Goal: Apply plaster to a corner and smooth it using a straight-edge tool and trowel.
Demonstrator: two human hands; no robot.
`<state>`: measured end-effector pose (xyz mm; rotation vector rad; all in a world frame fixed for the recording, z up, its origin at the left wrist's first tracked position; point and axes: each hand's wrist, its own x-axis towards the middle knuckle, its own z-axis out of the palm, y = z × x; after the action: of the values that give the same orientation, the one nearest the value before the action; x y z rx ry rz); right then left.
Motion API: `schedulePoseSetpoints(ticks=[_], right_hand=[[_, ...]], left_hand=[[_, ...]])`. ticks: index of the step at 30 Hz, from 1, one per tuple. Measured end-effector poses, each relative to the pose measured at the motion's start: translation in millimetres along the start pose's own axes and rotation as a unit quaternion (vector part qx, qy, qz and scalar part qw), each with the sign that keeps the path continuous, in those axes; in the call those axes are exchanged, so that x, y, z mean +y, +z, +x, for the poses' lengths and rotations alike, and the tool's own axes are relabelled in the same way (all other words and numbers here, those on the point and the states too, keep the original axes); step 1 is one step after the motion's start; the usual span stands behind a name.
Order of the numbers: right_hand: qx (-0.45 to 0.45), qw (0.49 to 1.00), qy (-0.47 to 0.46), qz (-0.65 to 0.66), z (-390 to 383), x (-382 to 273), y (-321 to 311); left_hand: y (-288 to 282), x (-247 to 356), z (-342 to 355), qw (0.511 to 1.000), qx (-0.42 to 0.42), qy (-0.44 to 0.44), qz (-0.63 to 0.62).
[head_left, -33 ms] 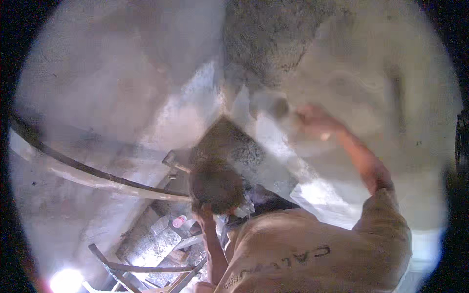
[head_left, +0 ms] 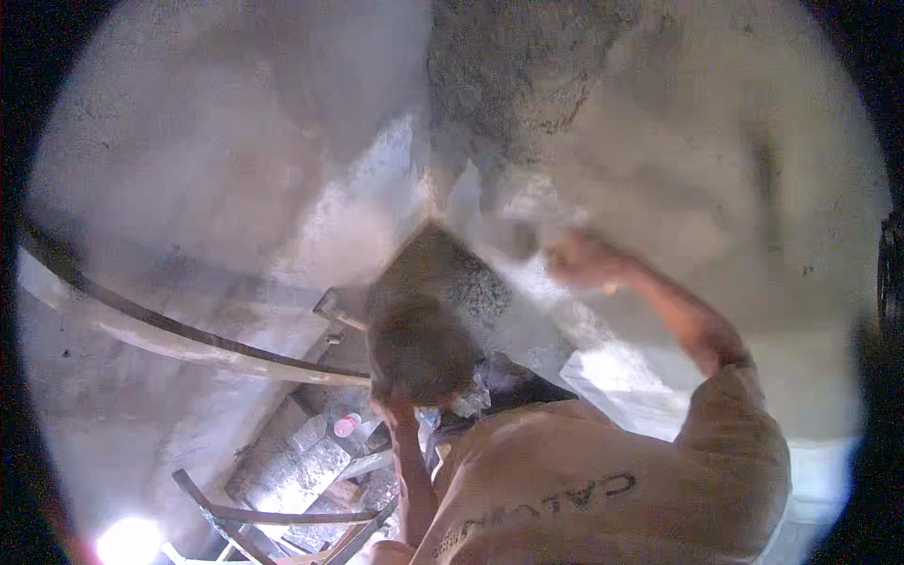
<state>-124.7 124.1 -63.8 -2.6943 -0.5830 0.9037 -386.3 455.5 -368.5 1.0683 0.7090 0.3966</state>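
Floor (head_left: 485,297) runs to a far corner. On this corner's near side, a dark round thing (head_left: 424,363) looks heavy and stiff; the left hand (head_left: 400,411) grasps its near edge, a sensible hold. Beyond the floor's right edge, the right hand (head_left: 579,259) seems clenched around a blurred tool (head_left: 516,240), probably light and stiff.

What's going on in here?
Someone in a tan shirt is at a patchy wall. Their left hand holds a dark round thing, while their right hand grips a blurred tool close to the wall. Whether the tool touches it, I can't tell.
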Motion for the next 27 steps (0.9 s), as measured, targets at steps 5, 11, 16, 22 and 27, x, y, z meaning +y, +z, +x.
schedulePoseSetpoints(ticks=[5, 11, 16, 22, 27], right_hand=[[-0.025, 0.997, -0.073, -0.001, 17, -66, 127], [0.059, 0.983, -0.078, -0.155, 0, -95, 167], [0.153, 0.975, -0.081, -0.140, -8, -87, 160], [0.191, 0.976, -0.029, -0.102, 2, -57, 153], [0.012, 0.916, 0.031, 0.400, 19, -64, 199]], left_hand=[[106, 95, -2, 0.875, -0.135, 0.066, 0.459], [139, 140, -10, 0.862, -0.208, 0.140, 0.440], [141, 160, -10, 0.841, -0.232, 0.143, 0.467], [142, 177, -21, 0.866, -0.260, 0.223, 0.365], [128, 161, -11, 0.865, -0.288, 0.173, 0.374]])
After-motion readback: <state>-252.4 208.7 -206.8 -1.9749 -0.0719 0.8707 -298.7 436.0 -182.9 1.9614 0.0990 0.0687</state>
